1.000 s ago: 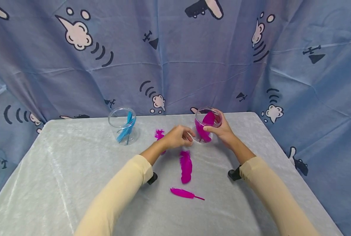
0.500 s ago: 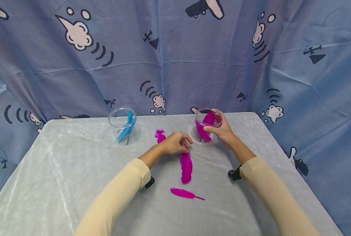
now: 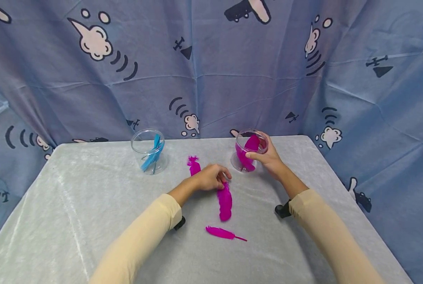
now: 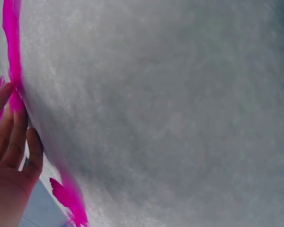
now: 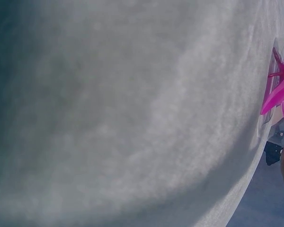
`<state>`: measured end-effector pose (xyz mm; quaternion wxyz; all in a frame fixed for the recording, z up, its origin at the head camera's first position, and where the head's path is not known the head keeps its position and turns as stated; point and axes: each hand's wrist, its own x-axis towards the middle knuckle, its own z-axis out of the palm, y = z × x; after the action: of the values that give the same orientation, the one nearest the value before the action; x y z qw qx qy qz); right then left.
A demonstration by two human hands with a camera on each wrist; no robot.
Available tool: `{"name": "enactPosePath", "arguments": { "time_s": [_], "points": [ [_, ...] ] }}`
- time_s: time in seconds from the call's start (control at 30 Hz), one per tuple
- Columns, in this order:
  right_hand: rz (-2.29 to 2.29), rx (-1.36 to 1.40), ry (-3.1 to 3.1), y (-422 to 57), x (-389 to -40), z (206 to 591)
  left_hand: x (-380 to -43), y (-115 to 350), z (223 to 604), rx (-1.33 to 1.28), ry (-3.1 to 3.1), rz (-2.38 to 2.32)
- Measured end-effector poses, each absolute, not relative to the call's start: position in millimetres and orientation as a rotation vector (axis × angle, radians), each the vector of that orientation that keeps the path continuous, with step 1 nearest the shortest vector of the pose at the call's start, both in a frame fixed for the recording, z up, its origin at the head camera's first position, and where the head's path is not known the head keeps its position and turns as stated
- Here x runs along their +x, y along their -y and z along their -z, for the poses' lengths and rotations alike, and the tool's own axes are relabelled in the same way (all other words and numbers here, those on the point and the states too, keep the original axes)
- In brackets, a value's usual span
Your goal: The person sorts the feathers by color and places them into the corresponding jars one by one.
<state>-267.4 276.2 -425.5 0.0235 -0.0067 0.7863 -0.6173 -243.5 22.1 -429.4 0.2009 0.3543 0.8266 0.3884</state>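
In the head view my left hand (image 3: pixel 211 177) pinches the upper, frayed end of a magenta feather (image 3: pixel 225 203) lying on the table. The left wrist view shows thumb and fingertips meeting on that feather (image 4: pixel 12 47). My right hand (image 3: pixel 269 157) grips a clear jar (image 3: pixel 235 162) from its right side, thumb near the rim. Inside this jar stand magenta feathers (image 3: pixel 251 144); the right wrist view catches only part of them. Behind the left hand lies another magenta feather (image 3: pixel 194 167), partly hidden by it. A slimmer magenta feather (image 3: pixel 220 232) lies closer to me.
A second clear jar (image 3: pixel 136 157) with blue feathers (image 3: pixel 154 154) stands at the back left. The grey cloth-covered table (image 3: pixel 73 217) ends at the back against a blue printed curtain (image 3: pixel 211 59).
My left hand has come down and back from beside the right jar to the middle feather and pinches its top end. The right hand keeps its grip on the jar.
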Motion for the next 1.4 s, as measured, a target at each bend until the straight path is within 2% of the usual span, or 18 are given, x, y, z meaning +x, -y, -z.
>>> {"name": "enactPosePath", "arguments": {
  "time_s": [0.67, 1.4],
  "points": [
    [1.908, -0.018, -2.431, -275.1, -267.0, 423.7, -244.4, -18.1, 424.5, 0.97, -2.319, -1.088],
    [1.985, -0.059, -2.381, -275.0, -265.2, 424.7, -255.4, -15.4, 383.4, 0.937, -2.266, -1.248]
  ]
}}
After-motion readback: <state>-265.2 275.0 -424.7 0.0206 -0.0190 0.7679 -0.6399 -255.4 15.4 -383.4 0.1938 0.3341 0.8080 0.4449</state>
